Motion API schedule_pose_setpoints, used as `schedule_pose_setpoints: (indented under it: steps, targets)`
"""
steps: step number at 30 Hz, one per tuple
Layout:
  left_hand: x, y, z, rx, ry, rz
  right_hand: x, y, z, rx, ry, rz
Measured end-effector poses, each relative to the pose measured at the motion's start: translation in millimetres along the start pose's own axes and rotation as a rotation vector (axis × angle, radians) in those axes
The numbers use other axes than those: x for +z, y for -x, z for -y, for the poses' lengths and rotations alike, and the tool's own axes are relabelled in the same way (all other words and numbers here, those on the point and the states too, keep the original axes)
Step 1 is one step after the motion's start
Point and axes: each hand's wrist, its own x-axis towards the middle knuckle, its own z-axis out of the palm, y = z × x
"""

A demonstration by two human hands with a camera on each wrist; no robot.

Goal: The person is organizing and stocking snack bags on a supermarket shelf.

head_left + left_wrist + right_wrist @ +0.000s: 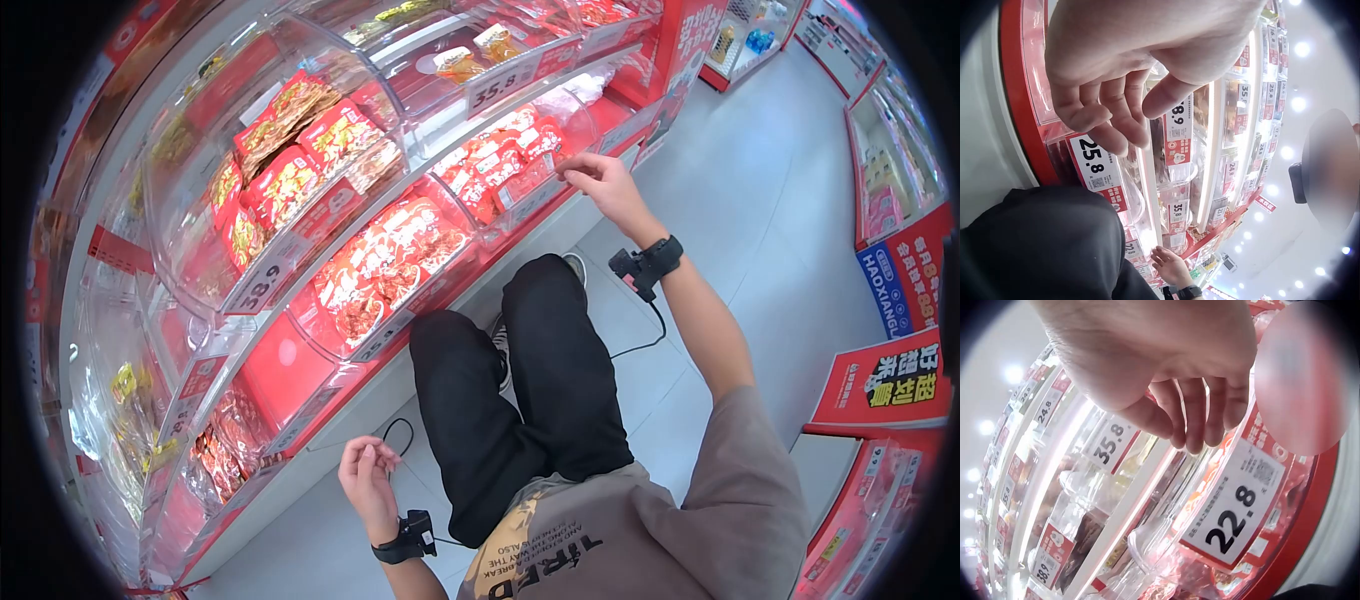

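Observation:
My right hand [608, 190] is held at the front edge of a low clear bin of small red and white packets [500, 165]. Its fingers hang loosely bent with nothing between them, close over a price tag reading 22.8 [1235, 506]. Lower in the head view, my left hand [368, 485] hovers in front of the bottom row, fingers relaxed and half curled, holding nothing. A price tag reading 25.8 [1094, 162] shows just beyond its fingertips. Between the hands sits another bin of red packets [390, 265].
Above are curved clear bins with larger red snack bags [290, 180] and a 38.9 tag [268, 275]. A red-floored bin [285, 355] lies left of the middle packets. My knees [545, 290] are close to the shelf base. A red sign [885, 380] stands behind on the right.

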Motion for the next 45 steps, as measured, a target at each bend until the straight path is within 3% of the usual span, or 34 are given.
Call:
schedule_pose_setpoints:
  steps: [5,9,14,16,19,21,25,31,34,38,41,44,45]
  targets:
    - [16.5,-12.6,-17.0,0.05,-0.129,0.052,-41.4,4.8,-9.3,0.057,0.055,0.054]
    - [67.1,-49.7,-24.0,0.183,-0.246,0.108,-51.4,-15.4,-6.5,-0.013,0.018,0.126]
    - [124.0,-90.8,-32.4,0.507,-0.408,0.094,-62.2,-47.6,-18.8,0.021,0.112,0.265]
    - [137.0,-106.8,-33.3,0.601,-0.538,0.005,-69.4,-53.6,-14.5,0.03,0.113,0.298]
    - [135.4,-126.0,-24.4,0.749,-0.721,-0.083,-86.3,-42.7,-7.4,-0.022,0.198,0.254]
    - [131.1,-137.2,-15.2,0.925,-0.904,-0.153,-102.4,-23.7,-7.3,0.065,0.203,0.237]
    - [130.3,-143.3,4.1,0.865,-0.872,-0.191,-139.0,7.4,-0.1,0.28,0.208,0.236]
    - [122.6,-148.1,9.6,0.861,-0.985,-0.195,-131.5,24.8,-8.9,0.192,0.086,0.037]
    - [129.0,-154.8,19.0,0.877,-1.158,-0.273,-114.5,-11.5,-11.5,-0.028,0.286,0.173]
    - [141.8,-165.3,28.3,0.834,-1.143,-0.468,-78.3,-77.0,-23.3,-0.416,0.395,0.294]
    - [147.0,-165.2,33.3,0.786,-1.127,-0.594,-57.5,-101.9,-38.9,-0.455,0.516,0.415]
    - [149.1,-170.1,31.9,0.827,-1.212,-0.616,-52.1,-115.2,-35.0,-0.347,0.722,0.753]
    - [150.2,-171.6,31.3,0.833,-1.235,-0.622,-54.3,-118.2,-33.0,-0.304,0.694,0.783]
